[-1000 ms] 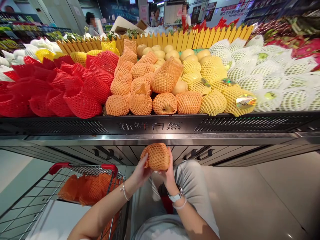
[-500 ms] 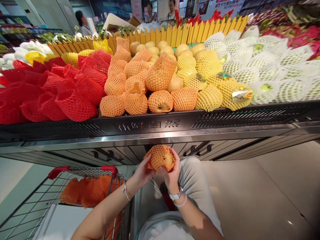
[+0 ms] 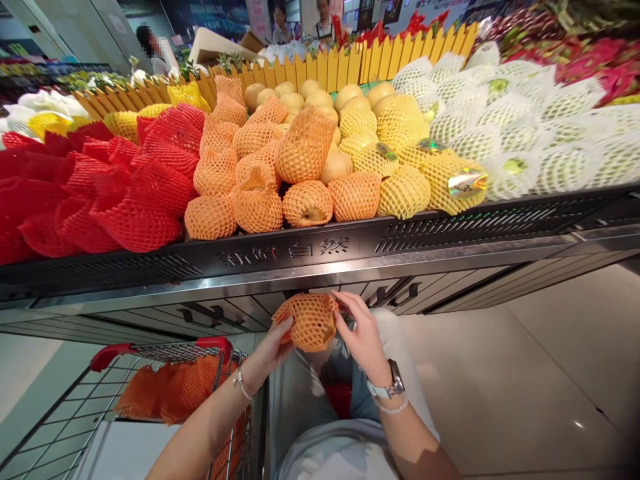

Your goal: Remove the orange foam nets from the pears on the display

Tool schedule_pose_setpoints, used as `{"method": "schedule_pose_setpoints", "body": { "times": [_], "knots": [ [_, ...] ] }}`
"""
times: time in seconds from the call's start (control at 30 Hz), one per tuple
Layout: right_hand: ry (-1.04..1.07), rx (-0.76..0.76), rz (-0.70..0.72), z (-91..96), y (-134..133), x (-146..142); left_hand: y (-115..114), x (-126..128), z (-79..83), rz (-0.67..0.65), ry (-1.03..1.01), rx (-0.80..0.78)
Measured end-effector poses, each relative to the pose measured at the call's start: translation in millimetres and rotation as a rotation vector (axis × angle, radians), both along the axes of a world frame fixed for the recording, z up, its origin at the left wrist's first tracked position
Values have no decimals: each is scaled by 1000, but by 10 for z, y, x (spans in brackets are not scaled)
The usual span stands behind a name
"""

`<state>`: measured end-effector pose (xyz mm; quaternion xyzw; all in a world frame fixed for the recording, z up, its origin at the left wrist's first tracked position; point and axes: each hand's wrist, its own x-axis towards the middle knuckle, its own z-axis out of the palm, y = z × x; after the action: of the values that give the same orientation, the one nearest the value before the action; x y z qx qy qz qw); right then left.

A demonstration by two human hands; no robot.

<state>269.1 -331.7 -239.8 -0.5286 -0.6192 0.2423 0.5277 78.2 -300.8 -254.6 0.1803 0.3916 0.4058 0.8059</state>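
A round pear in an orange foam net (image 3: 311, 323) is held over my lap, in front of the display's lower panel. My left hand (image 3: 275, 343) grips its left side, thumb on the near face and the other fingers hidden behind. At the right end, my right hand (image 3: 361, 333) pinches the edge of the net between thumb and fingers. The mesh covers most of the fruit. Along the display's front edge sit several netted pears (image 3: 259, 208), with bare pears (image 3: 320, 99) behind them.
A wire cart (image 3: 50, 407) at my left holds a heap of orange foam nets (image 3: 173, 390) and a white box (image 3: 120, 450). Red-netted fruit (image 3: 145, 207) and white-netted fruit (image 3: 515, 133) flank the pears, behind a black rim (image 3: 280, 250). People stand beyond the yellow fence (image 3: 340, 70).
The net now covers the right end of the pear, where bare skin showed before. My right hand has shifted from around the fruit to the net's edge. The view has turned slightly.
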Motion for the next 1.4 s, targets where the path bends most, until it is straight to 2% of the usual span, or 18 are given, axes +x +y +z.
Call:
{"method": "schedule_pose_setpoints", "body": {
  "times": [0.1, 0.2, 0.3, 0.43, 0.5, 0.57, 0.63, 0.7, 0.8, 0.9, 1.0, 1.07, 1.2, 1.4],
  "knots": [
    [-153, -64, 89, 9, 48, 81, -36, 81, 33, 24, 39, -52],
    [-311, -162, 186, -26, 109, 137, -63, 144, 48, -23, 37, -141],
    [-326, -171, 163, -76, 152, 133, -71, 157, 45, -47, 11, -167],
    [-98, -108, -15, -130, 183, 92, -63, 158, 47, -62, -36, -167],
    [36, -128, -65, -137, 186, 95, -60, 167, 52, -86, -76, -167],
    [220, -186, -34, -135, 174, 112, -57, 175, 59, -114, -99, -186],
    [440, -217, 61, -142, 149, 111, -54, 179, 68, -125, -82, -203],
    [641, -159, 150, -183, 117, 47, -49, 177, 77, -73, -29, -183],
    [922, -43, 238, -326, 76, -203, -51, 171, 82, 77, 91, -62],
    [1145, -90, 250, -493, 67, -514, -83, 174, 75, 139, 241, 216],
    [1289, -216, 86, -565, 101, -649, -136, 194, 74, 114, 354, 481],
    [1343, -287, -51, -545, 134, -604, -168, 218, 81, 95, 377, 537],
    [1326, -282, -179, -414, 162, -426, -211, 276, 70, 131, 275, 409],
    [1205, -283, -101, -246, 150, -397, -244, 302, -62, 195, 120, 119]
  ]
}}
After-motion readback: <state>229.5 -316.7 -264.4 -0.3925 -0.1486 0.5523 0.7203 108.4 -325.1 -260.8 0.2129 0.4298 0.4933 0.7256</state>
